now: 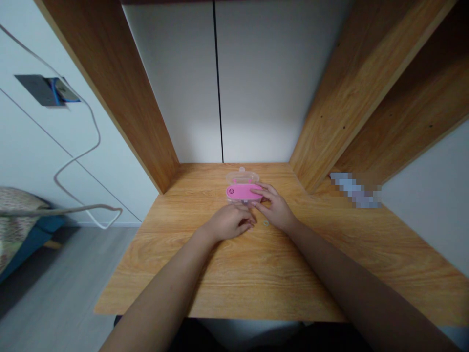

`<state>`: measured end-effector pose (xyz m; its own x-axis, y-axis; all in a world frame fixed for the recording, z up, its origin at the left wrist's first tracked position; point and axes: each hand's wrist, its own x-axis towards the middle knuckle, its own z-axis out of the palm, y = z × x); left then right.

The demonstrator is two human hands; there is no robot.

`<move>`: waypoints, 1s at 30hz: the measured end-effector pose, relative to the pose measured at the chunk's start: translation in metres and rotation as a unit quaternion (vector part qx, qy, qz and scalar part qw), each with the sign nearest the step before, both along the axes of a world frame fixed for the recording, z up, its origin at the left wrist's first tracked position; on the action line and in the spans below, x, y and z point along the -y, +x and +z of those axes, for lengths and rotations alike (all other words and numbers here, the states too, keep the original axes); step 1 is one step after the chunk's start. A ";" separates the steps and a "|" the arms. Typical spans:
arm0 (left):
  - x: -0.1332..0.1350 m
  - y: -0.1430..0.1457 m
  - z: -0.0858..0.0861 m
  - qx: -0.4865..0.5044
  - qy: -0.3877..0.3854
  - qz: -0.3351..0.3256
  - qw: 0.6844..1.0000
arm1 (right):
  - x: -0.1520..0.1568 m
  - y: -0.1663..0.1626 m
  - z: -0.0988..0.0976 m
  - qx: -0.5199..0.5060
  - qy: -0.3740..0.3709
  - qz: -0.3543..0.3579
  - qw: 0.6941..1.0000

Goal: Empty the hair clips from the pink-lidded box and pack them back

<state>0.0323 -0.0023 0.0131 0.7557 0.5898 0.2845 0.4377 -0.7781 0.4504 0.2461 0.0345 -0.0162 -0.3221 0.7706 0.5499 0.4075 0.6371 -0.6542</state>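
A small clear plastic box (230, 200) with a pink oval top piece (240, 191) rests on the wooden desk. Its clear lid (242, 177) stands open behind it, and a small dark ring-like shape (231, 191) shows at the pink piece's left end. My right hand (273, 209) grips the box's right end, fingers over the pink top and thumb at the front. Just in front of the box, my left hand (232, 221) has its fingers curled down toward the desk; whatever they hold is hidden. A tiny pale ring (266, 223) lies between my hands.
Wooden side panels (146, 122) and a white back panel (256, 98) enclose the wooden desk (227, 288). A blurred-out pale item (355, 190) lies at the right. At left hangs a white cable (93, 117) beside a wall socket (47, 90).
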 end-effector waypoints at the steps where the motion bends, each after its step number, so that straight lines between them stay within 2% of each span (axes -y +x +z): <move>1: -0.001 0.000 0.000 -0.007 0.002 -0.004 1.000 | 0.000 0.000 0.000 0.000 0.001 0.000 1.000; 16: 0.005 0.000 0.010 -0.093 0.050 0.015 0.994 | -0.001 0.001 -0.001 0.005 0.001 -0.003 1.000; 22: 0.011 0.004 0.014 -0.063 0.079 0.016 0.995 | -0.001 0.001 0.000 0.007 -0.002 -0.006 1.000; 24: 0.011 0.004 0.015 -0.021 0.105 0.053 0.993 | -0.001 0.001 0.000 0.007 -0.001 -0.001 1.000; 26: 0.009 0.002 0.015 0.029 0.141 0.117 0.983 | -0.001 0.002 -0.001 0.007 -0.003 0.002 1.000; 30: 0.001 -0.006 0.011 0.095 0.206 0.263 0.938 | -0.001 0.002 -0.001 0.003 -0.003 0.002 1.000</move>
